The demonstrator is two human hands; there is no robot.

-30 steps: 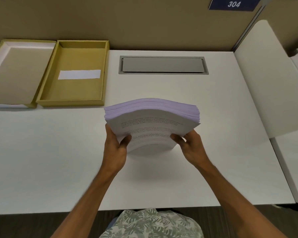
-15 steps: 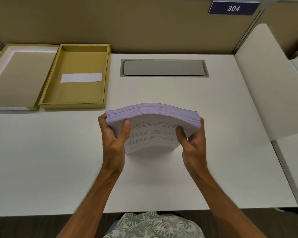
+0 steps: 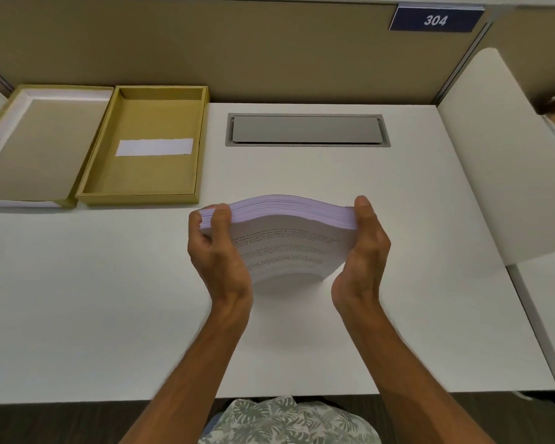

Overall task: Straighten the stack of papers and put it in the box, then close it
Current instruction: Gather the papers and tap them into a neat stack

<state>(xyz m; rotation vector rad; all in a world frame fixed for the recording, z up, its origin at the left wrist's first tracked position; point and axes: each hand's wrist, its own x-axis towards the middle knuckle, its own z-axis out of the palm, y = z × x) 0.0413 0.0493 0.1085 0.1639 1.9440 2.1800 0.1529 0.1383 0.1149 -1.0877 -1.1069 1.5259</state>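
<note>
A thick stack of white printed papers point(image 3: 289, 241) stands on its lower edge on the white desk point(image 3: 109, 299), bowed and tilted toward me. My left hand point(image 3: 215, 251) grips its left side, thumb over the front sheet. My right hand point(image 3: 362, 251) presses flat against its right side, thumb at the top corner. The open mustard box point(image 3: 148, 145) with a white label inside lies at the far left of the desk. Its lid point(image 3: 36, 145) lies upside down just left of it.
A grey cable hatch point(image 3: 306, 129) is set into the desk behind the stack. A beige partition wall point(image 3: 205, 49) with a blue 304 sign point(image 3: 434, 19) runs along the back. A white side panel point(image 3: 494, 161) rises at the right.
Both hands have slid up from the stack's lower corners to its sides and squeezed inward. The stack's edges look more even than before.
</note>
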